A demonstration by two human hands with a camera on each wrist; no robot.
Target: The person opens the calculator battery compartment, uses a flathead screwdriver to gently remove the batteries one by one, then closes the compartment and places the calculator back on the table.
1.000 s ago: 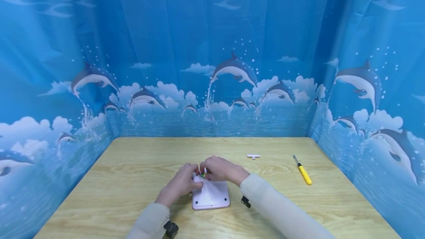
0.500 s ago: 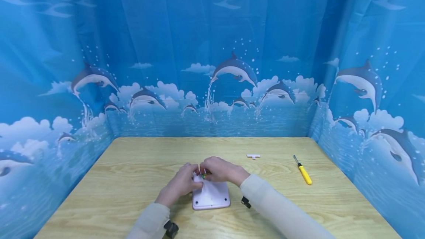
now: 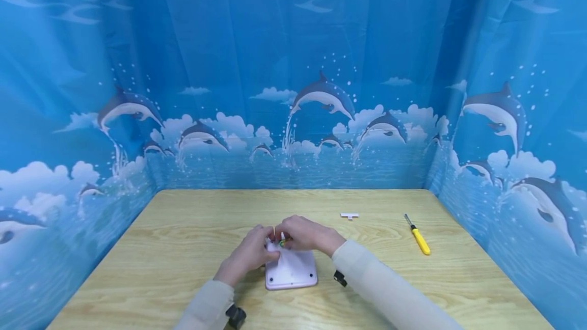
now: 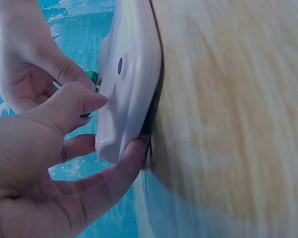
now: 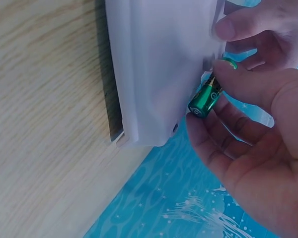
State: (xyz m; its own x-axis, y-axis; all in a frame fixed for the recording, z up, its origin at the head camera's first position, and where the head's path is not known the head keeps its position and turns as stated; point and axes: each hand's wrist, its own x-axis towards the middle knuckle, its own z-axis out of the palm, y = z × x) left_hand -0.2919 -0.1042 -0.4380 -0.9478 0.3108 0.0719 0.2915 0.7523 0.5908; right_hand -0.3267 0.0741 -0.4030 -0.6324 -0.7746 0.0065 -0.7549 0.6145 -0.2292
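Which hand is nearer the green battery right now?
Right. The right hand pinches the battery; the left hand is left of it, gripping the edge of the pale device.

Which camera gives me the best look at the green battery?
The right wrist view: the battery shows large there, and the right hand covers only part of it. The head view shows just a tiny green patch; the left wrist view, a bit of green, the rest hidden.

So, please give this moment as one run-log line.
left hand: grips pale device | right hand: holds green battery | table: white T-shaped piece, yellow screwdriver
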